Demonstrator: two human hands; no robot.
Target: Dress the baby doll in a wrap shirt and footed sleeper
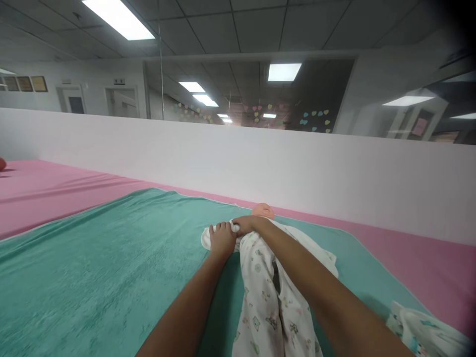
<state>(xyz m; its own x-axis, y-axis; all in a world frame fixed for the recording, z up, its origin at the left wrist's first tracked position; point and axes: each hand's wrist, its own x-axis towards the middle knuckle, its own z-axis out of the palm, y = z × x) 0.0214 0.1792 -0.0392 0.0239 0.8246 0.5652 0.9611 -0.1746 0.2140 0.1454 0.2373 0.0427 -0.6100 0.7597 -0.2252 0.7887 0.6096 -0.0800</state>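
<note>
The patterned baby garment (257,277) is cut off at six o'clock, an orange object (2,164) at nine; the door sign (119,81) at ten is illegibly small.

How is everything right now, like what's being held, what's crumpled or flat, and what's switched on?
Left hand: fingers curled on white cloth.
Right hand: gripping white cloth beside the left hand.
White cloth: held, bunched.
Printed clothes: wrinkled, lying lengthwise.
Doll's head: bare, partly hidden.
Green blanket: spread out, slightly rumpled.
Cloth in the right corner: crumpled.
Ceiling light: on.
</note>
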